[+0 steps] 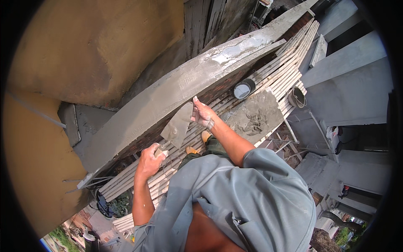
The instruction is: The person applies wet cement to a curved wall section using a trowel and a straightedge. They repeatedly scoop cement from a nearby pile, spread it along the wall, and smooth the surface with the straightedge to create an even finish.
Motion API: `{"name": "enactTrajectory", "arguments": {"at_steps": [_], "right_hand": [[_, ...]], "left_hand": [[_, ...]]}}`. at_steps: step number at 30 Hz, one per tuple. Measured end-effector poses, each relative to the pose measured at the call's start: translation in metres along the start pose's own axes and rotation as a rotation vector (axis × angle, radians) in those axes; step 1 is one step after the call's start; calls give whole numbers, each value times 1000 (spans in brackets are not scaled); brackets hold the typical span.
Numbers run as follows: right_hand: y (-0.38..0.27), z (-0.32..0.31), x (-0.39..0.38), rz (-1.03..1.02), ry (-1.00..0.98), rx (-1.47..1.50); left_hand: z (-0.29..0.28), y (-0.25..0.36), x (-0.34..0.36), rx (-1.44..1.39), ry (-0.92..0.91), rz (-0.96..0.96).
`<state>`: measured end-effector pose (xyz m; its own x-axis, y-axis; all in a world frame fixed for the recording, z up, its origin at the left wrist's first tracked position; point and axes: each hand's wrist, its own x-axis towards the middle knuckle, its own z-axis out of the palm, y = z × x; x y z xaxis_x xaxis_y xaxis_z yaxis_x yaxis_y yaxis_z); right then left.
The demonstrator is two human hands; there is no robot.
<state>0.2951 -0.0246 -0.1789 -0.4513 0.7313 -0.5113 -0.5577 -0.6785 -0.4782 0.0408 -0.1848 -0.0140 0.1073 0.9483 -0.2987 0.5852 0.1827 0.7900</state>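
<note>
My left hand [150,164] grips the handle of a metal trowel, whose grey, mortar-smeared blade [178,124] points up and to the right. My right hand [202,114], with whitened fingertips, is closed at the blade's far end, fingers against its edge. Just beyond it runs a long beam [149,105] coated in wet grey mortar, with brick showing on its near side. Right of my right arm, a board [268,115] carries a heap of grey mortar [247,122].
Bamboo poles [121,180] form the platform under my feet [205,136]. A dark bucket with pale liquid [242,90] and another bucket [297,98] stand near the mortar. An ochre wall [54,50] rises left; grey concrete walls [344,101] and metal scaffolding [315,119] are at the right.
</note>
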Motion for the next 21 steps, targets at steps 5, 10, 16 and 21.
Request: {"name": "enactTrajectory", "arguments": {"at_steps": [5,10,16,21], "right_hand": [[-3,4,-5,-64,-13,56],[-3,4,-6,-70,5,69],[1,8,-13,-109,69,119],[15,7,-23,-165,28,203]], "left_hand": [[-2,9,6,-5,2,-27],[0,10,6,-77,-43,-127],[7,5,4,-122,-47,-31],[17,13,11,-216,-124,-84]]}}
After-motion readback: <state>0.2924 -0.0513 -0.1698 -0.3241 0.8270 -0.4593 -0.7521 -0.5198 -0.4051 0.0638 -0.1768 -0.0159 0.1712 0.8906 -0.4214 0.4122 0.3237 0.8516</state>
